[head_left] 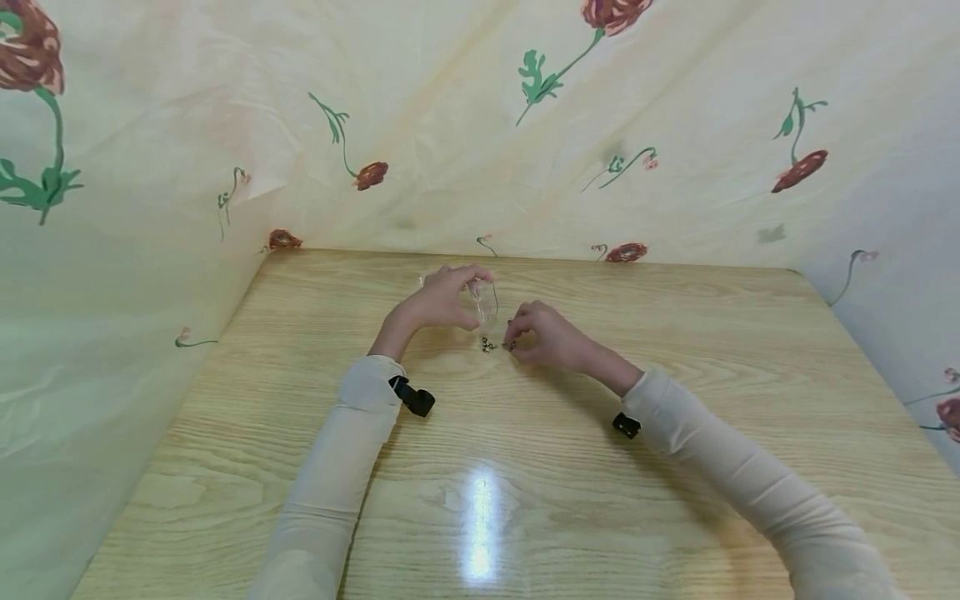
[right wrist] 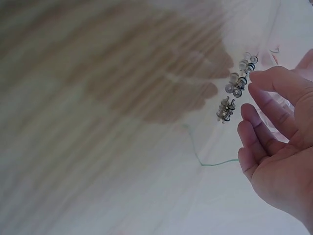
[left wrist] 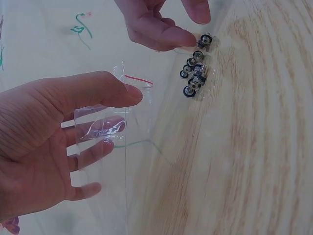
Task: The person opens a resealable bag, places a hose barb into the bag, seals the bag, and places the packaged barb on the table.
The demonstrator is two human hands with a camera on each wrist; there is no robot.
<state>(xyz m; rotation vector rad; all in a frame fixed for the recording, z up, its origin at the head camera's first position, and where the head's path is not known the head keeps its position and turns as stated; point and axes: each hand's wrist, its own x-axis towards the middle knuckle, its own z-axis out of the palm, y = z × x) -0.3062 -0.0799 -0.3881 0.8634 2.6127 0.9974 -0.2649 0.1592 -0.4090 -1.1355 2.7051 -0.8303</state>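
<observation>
My left hand point(left wrist: 54, 132) pinches a clear plastic zip bag point(left wrist: 139, 171) with a red line along its top. The thumb lies across the front of the bag, and the other fingers show through the film behind it. Several small metal fittings with black rings point(left wrist: 195, 73) lie bunched on the table beside the bag. My right hand point(head_left: 551, 336) is low over the table at these fittings, fingers bent loosely. One fitting point(left wrist: 204, 41) sits right at its fingertip, and a gap shows between thumb and finger in the left wrist view.
The pale wood-grain table point(head_left: 487, 433) carries a bright light reflection near its front. A cream flowered sheet point(head_left: 450, 125) hangs behind the table and along both sides. Black wrist straps point(head_left: 412, 396) sit on both sleeves.
</observation>
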